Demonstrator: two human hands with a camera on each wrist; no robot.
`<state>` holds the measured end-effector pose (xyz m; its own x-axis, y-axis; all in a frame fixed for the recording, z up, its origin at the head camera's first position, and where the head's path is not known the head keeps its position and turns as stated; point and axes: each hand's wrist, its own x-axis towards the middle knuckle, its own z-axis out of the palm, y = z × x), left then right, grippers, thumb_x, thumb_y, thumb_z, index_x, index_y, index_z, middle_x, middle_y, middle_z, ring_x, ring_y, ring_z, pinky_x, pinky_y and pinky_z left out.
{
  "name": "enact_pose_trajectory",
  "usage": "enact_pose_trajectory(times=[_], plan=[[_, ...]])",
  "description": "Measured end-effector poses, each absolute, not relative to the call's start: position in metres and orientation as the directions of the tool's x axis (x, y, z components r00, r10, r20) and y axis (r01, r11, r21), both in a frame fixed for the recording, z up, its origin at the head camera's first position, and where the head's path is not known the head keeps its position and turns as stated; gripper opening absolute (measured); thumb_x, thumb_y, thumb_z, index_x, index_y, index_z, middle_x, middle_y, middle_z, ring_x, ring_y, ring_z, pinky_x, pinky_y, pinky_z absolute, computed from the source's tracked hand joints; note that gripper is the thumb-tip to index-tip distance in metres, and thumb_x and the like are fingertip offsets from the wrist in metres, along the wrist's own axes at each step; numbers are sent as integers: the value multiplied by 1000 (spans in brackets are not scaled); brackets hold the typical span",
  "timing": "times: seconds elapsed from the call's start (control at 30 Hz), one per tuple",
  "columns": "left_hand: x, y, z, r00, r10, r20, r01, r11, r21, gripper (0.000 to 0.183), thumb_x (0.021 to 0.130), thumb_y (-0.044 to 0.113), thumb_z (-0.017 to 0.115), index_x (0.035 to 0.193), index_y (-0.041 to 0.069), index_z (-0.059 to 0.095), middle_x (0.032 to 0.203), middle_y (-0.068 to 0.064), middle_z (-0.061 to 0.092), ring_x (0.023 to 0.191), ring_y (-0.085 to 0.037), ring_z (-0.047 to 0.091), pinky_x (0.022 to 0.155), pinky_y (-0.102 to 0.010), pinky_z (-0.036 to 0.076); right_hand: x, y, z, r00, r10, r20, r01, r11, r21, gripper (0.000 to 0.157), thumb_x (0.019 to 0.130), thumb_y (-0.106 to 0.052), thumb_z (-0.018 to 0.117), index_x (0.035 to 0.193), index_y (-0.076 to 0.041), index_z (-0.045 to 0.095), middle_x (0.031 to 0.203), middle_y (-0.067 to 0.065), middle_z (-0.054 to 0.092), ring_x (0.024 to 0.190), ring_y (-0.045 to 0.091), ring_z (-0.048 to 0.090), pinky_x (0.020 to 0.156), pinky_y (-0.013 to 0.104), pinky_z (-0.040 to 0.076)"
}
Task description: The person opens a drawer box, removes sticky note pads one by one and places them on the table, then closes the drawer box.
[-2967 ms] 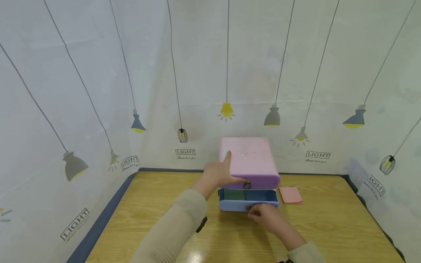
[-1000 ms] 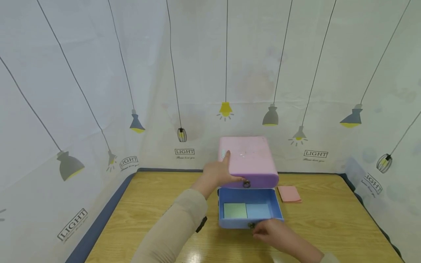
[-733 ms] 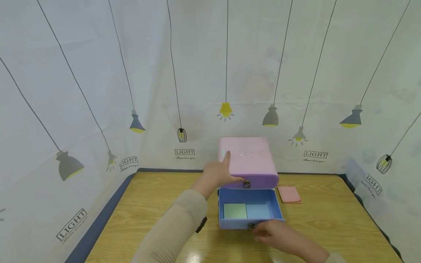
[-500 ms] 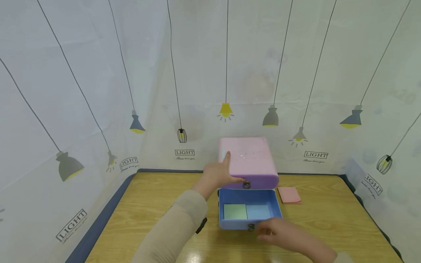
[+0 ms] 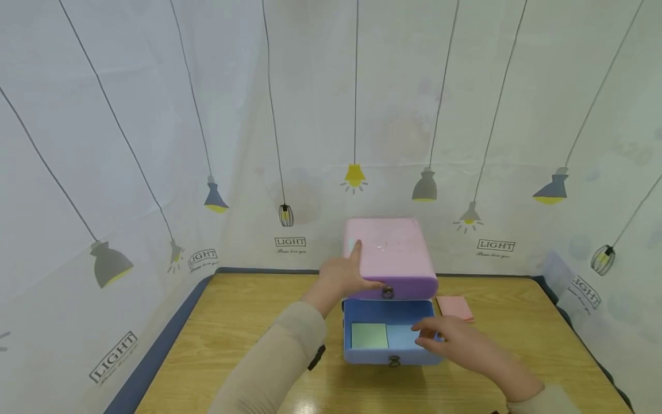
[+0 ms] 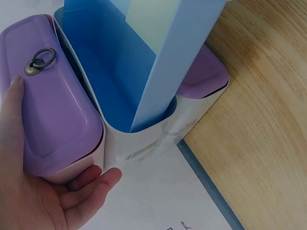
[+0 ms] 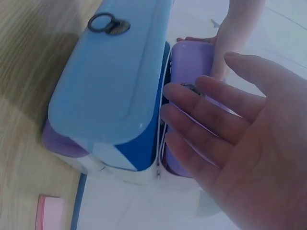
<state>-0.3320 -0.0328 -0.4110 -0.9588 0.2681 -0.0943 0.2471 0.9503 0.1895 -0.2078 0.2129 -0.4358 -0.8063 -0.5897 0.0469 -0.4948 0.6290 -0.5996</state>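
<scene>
A small drawer box (image 5: 395, 247) with a pink top stands at the back of the table. My left hand (image 5: 338, 279) grips its upper left corner, thumb across the purple front beside a ring pull and other fingers round the side. Below, a blue drawer (image 5: 362, 356) is pulled out, its ring pull (image 5: 395, 361) hanging at the front. Inside lie a pale green sticky-note pad (image 5: 369, 336) and a light blue pad (image 5: 400, 336) side by side. Over the drawer's right side hovers my right hand (image 5: 455, 340), fingers spread and loosely bent, holding nothing.
A pink sticky-note pad (image 5: 455, 308) lies on the wooden table (image 5: 258, 310) right of the box. Another purple drawer (image 6: 206, 72) sits beneath the blue one in the left wrist view. A lamp-print cloth (image 5: 310, 115) hangs behind.
The blue drawer has slid out toward me, showing the pads. My right hand has let go of its ring pull and risen over the drawer. My left hand has stayed put.
</scene>
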Motion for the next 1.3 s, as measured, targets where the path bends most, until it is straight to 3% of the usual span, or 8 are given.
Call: enact_pose_trajectory(times=[0.2,0.33,0.63,0.87,1.3], plan=[[-333,-35,-413,-963,250,-100,227,954,198,126,66,87,57,158,22,1,70,-3,57,57,-18,53,51,-30,39,-229,214,-445,-804,-595,-3,-499,676,-541,35,95,-31,64,114,-2,68,108,8,69,99,26,65,81,43,51],[-332,-36,-415,-964,244,-108,219,955,201,126,66,87,57,158,22,1,70,-4,57,57,-18,53,51,-31,39,-240,214,-454,-787,-617,-16,-534,694,-484,33,92,-25,68,111,2,69,107,11,69,101,32,64,84,48,49],[-331,-39,-414,-962,256,-93,228,944,237,126,66,86,58,159,21,2,73,-4,58,60,-19,55,53,-30,41,-254,209,-470,-775,-629,-59,-559,727,-398,30,90,-24,70,109,0,69,106,10,67,103,32,62,88,48,48],[-330,-38,-414,-962,259,-90,233,946,226,126,66,87,57,159,21,1,70,-4,57,58,-18,53,52,-30,39,-260,205,-476,-732,-677,-71,-605,695,-389,26,90,-23,70,103,0,68,97,5,67,92,24,63,80,42,49],[-334,-32,-416,-959,269,-85,247,948,202,127,65,88,56,159,22,2,68,-3,57,54,-17,52,49,-30,37,-254,207,-471,-764,-640,-74,-577,731,-365,26,89,-22,71,105,-2,68,98,4,63,92,24,62,80,43,49]])
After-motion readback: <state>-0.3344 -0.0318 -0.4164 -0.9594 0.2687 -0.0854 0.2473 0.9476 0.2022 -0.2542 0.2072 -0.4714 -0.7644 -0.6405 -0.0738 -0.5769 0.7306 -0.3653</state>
